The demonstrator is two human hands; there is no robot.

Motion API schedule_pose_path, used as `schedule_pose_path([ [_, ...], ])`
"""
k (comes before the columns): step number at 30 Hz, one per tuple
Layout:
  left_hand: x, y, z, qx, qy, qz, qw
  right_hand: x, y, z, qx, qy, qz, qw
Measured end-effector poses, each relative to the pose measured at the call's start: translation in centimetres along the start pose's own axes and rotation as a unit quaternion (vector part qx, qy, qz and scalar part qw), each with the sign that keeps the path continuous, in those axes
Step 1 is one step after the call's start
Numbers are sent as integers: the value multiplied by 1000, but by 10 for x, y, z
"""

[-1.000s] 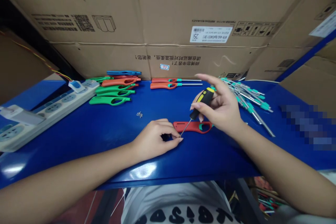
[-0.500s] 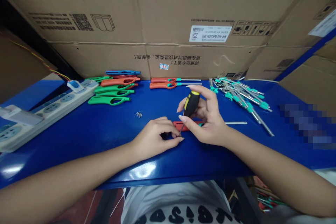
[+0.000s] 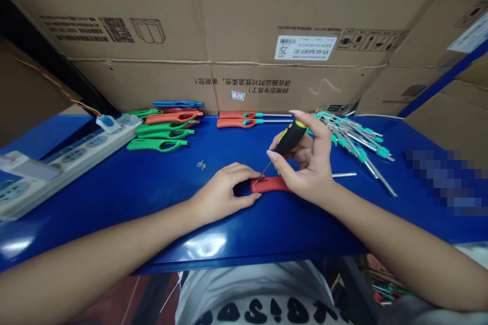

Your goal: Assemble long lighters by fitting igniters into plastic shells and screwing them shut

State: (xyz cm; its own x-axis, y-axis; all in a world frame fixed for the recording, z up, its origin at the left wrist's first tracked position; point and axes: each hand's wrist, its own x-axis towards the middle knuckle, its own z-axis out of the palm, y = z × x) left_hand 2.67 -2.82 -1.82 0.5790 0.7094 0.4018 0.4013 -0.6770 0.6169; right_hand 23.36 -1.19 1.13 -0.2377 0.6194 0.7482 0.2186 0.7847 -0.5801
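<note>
A red long-nosed lighter (image 3: pixel 271 184) lies flat on the blue table, its metal tube pointing right. My left hand (image 3: pixel 224 190) grips its handle end between thumb and fingers. In my right hand (image 3: pixel 308 165) is a black and yellow screwdriver (image 3: pixel 288 138), tilted to the right. The screwdriver's tip meets the handle near its left end. My right hand covers the middle of the lighter. Several small screws (image 3: pixel 201 165) lie in a little pile beyond my left hand.
Green, orange and blue lighter shells (image 3: pixel 158 144) lie at the back left, beside a white power strip (image 3: pixel 72 157). Orange lighters with tubes (image 3: pixel 236 123) lie at the back centre. Metal tubes with turquoise parts (image 3: pixel 354 144) are heaped right. A cardboard wall (image 3: pixel 244 20) stands behind.
The screwdriver has tilted further right, its tip shifting slightly left and up. My right hand has moved right and a little up. My left fingers have opened from a pinch to straddle the handle end.
</note>
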Motion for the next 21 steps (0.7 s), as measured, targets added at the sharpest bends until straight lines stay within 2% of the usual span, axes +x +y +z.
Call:
schedule_pose_path([
  [21, 0, -1, 0, 5, -9, 8, 1000, -6, 0, 1, -27, -39, -27, 999],
])
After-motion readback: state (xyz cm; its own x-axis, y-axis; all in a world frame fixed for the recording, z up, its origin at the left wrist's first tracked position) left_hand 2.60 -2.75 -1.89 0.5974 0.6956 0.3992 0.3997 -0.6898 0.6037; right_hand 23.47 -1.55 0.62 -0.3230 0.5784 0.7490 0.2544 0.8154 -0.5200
